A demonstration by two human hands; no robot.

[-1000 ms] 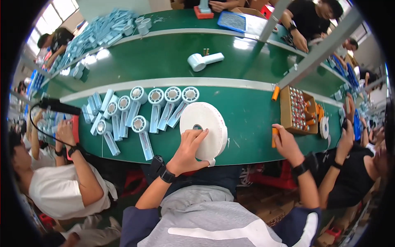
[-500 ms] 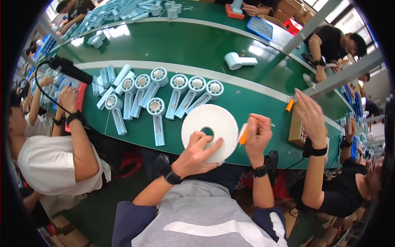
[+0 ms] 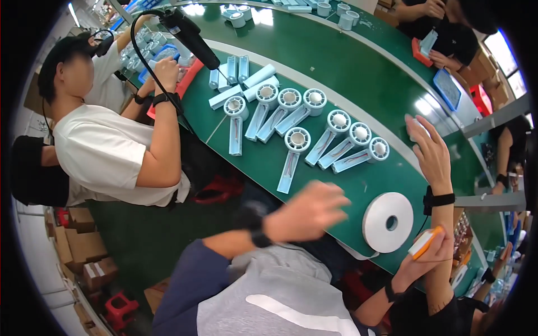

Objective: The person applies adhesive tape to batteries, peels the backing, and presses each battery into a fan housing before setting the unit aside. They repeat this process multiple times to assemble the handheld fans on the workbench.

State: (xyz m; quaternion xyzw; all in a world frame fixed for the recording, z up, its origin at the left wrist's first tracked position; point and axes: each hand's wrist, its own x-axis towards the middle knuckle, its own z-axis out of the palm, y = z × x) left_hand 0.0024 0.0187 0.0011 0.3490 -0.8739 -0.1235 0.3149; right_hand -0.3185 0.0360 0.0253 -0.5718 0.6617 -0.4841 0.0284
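On the near edge of the green desk (image 3: 260, 165), right-hand side, a thick white roll of tape-like material with a round core hole (image 3: 374, 223) lies flat; its loose white end hangs out at the desk edge. Right hand (image 3: 431, 257) is just beyond the roll, in the air, fingers clamped on an orange cylinder with a white strip along its side (image 3: 430, 242). Left hand (image 3: 305, 215) is motion-blurred over the desk edge, left of the roll and apart from it; can't tell if its fingers are apart or together. Both wrists wear black bands.

Nearest to the left hand: one light-blue plastic unit with round vented head and open trough handle (image 3: 297, 139), a bit apart from the others. Seven similar units stand in a loose row behind it, thin reddish wires visible in some handles. Light-blue plastic shells (image 3: 224, 99) lie at the row's left end, under a black cylindrical tool on a cable (image 3: 193, 39).

On the right, a co-worker's hand (image 3: 432, 151) reaches across past the roll, forearm partly covering a brown carton of small cylinders (image 3: 462, 238). Left: co-worker in white T-shirt (image 3: 106, 148), beside a red bin (image 3: 190, 78). Floor, lower left: red stool (image 3: 120, 308), cardboard boxes (image 3: 84, 243).
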